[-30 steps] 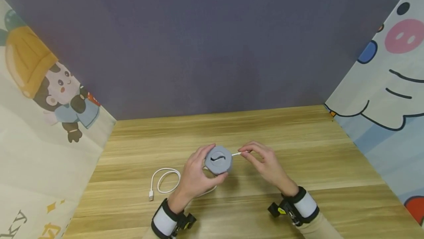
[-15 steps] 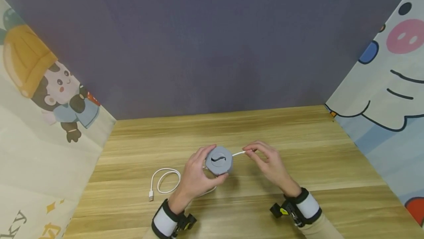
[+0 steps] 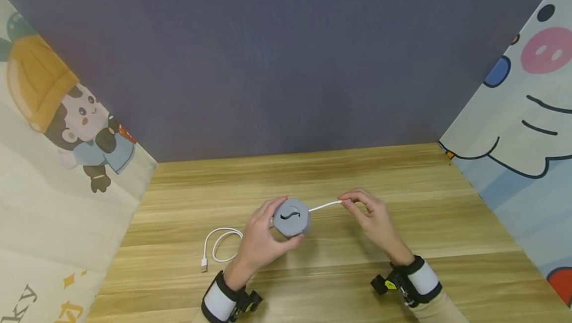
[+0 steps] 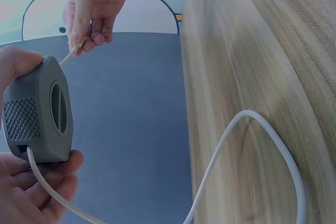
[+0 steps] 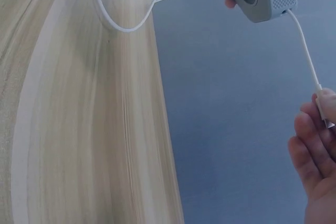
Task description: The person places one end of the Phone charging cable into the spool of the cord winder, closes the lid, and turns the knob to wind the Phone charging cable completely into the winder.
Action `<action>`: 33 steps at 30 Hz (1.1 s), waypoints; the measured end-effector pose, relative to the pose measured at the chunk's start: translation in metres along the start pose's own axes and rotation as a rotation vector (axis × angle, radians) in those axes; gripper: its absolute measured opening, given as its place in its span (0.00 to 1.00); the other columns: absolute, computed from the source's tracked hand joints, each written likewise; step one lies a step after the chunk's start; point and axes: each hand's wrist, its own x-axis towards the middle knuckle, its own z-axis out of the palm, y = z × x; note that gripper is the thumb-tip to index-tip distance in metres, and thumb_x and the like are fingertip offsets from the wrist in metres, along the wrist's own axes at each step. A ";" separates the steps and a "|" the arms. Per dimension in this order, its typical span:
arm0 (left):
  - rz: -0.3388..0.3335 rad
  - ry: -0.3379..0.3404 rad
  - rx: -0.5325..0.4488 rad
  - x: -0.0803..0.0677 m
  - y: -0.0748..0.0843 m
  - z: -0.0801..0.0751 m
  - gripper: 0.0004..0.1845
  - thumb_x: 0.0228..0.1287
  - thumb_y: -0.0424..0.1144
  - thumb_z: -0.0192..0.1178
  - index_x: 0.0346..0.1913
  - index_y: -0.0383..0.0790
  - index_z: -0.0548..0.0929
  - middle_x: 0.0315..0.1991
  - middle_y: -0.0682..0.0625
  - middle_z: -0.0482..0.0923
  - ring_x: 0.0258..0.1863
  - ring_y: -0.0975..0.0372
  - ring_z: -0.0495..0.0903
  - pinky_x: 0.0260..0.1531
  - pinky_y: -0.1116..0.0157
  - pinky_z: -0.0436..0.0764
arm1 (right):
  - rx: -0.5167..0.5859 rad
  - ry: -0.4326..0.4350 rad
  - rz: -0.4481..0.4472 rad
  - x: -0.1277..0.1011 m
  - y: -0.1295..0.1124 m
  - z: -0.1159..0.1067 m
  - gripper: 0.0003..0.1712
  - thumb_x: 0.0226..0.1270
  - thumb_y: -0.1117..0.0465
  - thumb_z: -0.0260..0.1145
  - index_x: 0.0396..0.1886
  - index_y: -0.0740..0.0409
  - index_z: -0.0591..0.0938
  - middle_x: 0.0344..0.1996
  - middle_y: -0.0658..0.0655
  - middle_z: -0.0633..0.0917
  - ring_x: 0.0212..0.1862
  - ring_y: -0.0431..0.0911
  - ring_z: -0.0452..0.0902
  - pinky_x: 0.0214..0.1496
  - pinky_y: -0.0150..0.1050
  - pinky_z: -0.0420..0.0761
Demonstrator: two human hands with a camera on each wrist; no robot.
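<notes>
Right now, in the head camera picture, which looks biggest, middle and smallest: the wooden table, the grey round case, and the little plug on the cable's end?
1. Wooden table, by far the largest.
2. Grey round case, held by the left hand.
3. Little plug, lying on the table, the smallest.

No legible text, brand or number appears; the left wall panel [image 3: 27, 298] bears only cut-off, unreadable lettering.

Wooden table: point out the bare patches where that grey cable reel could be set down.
The wooden table lies bare between the hands and the back wall, and to the right of the right hand. It is crowded left of the left hand, which holds the grey cable reel: the white cable loops there.
</notes>
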 end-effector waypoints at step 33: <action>0.036 0.012 0.007 0.001 0.003 0.001 0.45 0.42 0.49 0.82 0.65 0.36 0.78 0.57 0.46 0.83 0.52 0.54 0.84 0.52 0.51 0.85 | -0.058 -0.156 0.077 -0.005 0.008 -0.013 0.14 0.71 0.72 0.66 0.51 0.54 0.87 0.44 0.51 0.89 0.48 0.40 0.82 0.53 0.28 0.79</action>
